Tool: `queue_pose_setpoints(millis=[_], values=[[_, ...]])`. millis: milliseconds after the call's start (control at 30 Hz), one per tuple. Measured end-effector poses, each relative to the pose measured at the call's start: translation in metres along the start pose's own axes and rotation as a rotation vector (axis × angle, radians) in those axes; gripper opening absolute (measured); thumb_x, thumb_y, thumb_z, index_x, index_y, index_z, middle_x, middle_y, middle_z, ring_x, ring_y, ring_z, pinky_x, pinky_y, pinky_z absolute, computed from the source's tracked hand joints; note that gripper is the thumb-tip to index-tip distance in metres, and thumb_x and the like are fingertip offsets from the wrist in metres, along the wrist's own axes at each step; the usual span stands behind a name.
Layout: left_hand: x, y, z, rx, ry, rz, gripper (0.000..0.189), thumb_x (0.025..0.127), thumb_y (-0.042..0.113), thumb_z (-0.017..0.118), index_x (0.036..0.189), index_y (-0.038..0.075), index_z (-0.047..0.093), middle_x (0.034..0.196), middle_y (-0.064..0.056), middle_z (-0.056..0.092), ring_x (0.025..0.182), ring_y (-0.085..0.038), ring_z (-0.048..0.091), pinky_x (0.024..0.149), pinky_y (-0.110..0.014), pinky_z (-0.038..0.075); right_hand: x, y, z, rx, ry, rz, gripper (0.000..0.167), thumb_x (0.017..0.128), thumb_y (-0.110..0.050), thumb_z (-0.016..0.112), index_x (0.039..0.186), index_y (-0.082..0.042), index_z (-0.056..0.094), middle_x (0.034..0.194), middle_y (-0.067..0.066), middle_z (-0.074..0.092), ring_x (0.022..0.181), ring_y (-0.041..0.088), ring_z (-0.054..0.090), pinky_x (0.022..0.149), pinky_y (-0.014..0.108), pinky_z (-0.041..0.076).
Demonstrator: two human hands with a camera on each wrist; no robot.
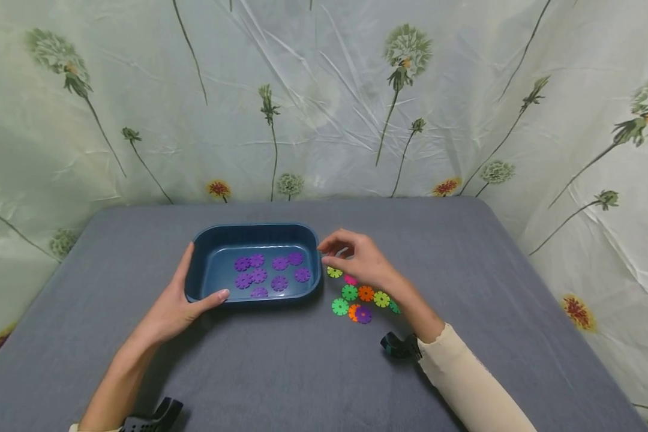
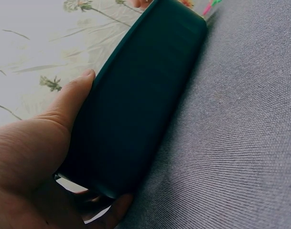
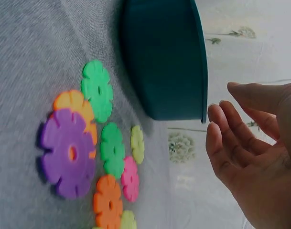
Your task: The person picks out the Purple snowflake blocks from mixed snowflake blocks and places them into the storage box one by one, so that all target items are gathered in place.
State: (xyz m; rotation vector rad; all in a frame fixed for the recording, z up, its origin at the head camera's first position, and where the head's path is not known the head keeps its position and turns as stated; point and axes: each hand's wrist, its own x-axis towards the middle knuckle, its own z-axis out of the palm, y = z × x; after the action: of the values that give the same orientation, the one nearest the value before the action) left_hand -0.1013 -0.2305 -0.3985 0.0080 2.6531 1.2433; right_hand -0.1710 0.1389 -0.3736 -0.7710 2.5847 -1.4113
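Observation:
A dark blue plastic bin (image 1: 216, 235) sits on the grey cloth, with several purple notched, flower-shaped discs (image 1: 279, 283) on its floor. My left hand (image 1: 175, 306) grips its left end, thumb on the near rim and fingers round the side; in the left wrist view the bin's outer wall (image 2: 131, 105) fills the middle. Beside the right rim is my right hand (image 1: 359, 258), fingers loosely bent and nothing visible between them. Below that hand lie loose discs: a purple one (image 3: 69, 152) overlapping an orange one, plus green (image 1: 340, 306), yellow (image 1: 381, 299) and pink (image 3: 130, 179) ones.
A grey cloth (image 1: 302, 372) covers the table, whose far edge meets a pale curtain (image 1: 329, 120) printed with dandelions. Black wrist mounts (image 1: 399, 345) are strapped to both forearms, the right one close above the cloth.

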Motion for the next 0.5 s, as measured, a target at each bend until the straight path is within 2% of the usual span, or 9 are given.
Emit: queue_pose_setpoints(millis=[100, 233, 367, 500], values=[[-0.001, 0.0, 0.0, 0.0, 0.003, 0.01, 0.123, 0.093, 0.048, 0.076, 0.164, 0.034, -0.023, 0.175, -0.019, -0.014, 0.154, -0.063, 0.008, 0.11, -0.086, 0.021, -0.003, 0.005, -0.002, 0.009, -0.002, 0.022, 0.018, 0.097, -0.013, 0.074, 0.115, -0.012, 0.074, 0.112, 0.007, 0.075, 0.101, 0.02, 0.069, 0.092, 0.041, 0.059], [-0.001, 0.001, -0.001, 0.0, 0.008, 0.018, 0.122, 0.093, 0.047, 0.076, 0.164, 0.034, -0.023, 0.175, -0.02, -0.013, 0.154, -0.064, 0.008, 0.11, -0.087, 0.02, -0.007, 0.011, -0.005, 0.004, -0.015, 0.03, 0.021, 0.097, -0.013, 0.074, 0.117, -0.008, 0.073, 0.116, 0.012, 0.074, 0.102, 0.021, 0.069, 0.094, 0.043, 0.058], [0.0, 0.002, 0.0, 0.0, 0.01, 0.01, 0.123, 0.092, 0.048, 0.076, 0.164, 0.033, -0.023, 0.175, -0.022, -0.014, 0.154, -0.064, 0.006, 0.11, -0.087, 0.018, -0.011, 0.015, -0.01, -0.004, -0.033, 0.047, 0.023, 0.097, -0.01, 0.074, 0.119, -0.003, 0.072, 0.119, 0.017, 0.074, 0.102, 0.022, 0.069, 0.095, 0.045, 0.058], [0.001, 0.003, 0.001, -0.005, 0.01, -0.005, 0.124, 0.092, 0.049, 0.077, 0.164, 0.032, -0.024, 0.174, -0.023, -0.015, 0.154, -0.064, 0.005, 0.111, -0.087, 0.017, -0.016, 0.019, -0.014, -0.017, -0.058, 0.071, 0.024, 0.095, -0.008, 0.075, 0.118, -0.003, 0.072, 0.116, 0.015, 0.074, 0.1, 0.021, 0.069, 0.093, 0.043, 0.058]])
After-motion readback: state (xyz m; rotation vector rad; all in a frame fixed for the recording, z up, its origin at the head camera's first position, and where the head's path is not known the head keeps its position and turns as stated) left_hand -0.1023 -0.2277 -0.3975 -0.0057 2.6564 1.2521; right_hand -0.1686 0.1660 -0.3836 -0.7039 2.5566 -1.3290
